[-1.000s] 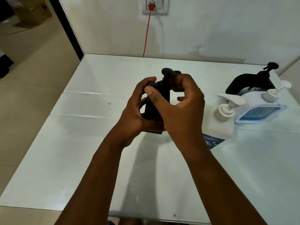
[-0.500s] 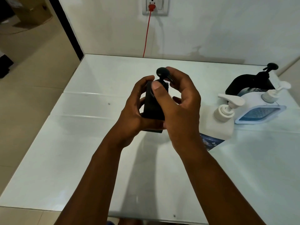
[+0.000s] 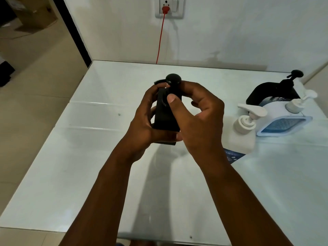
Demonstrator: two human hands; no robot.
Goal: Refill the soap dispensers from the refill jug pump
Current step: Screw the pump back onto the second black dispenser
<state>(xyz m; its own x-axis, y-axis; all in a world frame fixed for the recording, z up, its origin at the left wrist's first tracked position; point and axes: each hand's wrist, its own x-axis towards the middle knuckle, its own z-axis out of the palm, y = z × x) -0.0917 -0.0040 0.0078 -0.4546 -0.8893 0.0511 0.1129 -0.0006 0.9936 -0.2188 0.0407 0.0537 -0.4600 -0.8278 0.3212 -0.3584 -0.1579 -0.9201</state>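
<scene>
A black square soap dispenser [image 3: 164, 119] is held above the white table [image 3: 85, 157] at centre. My left hand [image 3: 143, 121] grips its body from the left and underneath. My right hand [image 3: 197, 119] pinches the collar under its black pump head [image 3: 173, 79], thumb in front and fingers behind. At the right stand a white pump bottle [image 3: 243, 132], a white jug with a blue label and a white pump [image 3: 291, 119], and a black pump dispenser [image 3: 271, 93] behind it.
A red cord [image 3: 160, 39] runs from a wall socket [image 3: 169, 7] down behind the table's far edge. A blue printed sachet [image 3: 234, 156] lies by the white bottle. The floor drops away left of the table; cardboard boxes sit far left.
The pump head has turned: its spout pointed right a second ago and now points left. My right hand's fingers have shifted around the collar. The bottle stays in my left hand.
</scene>
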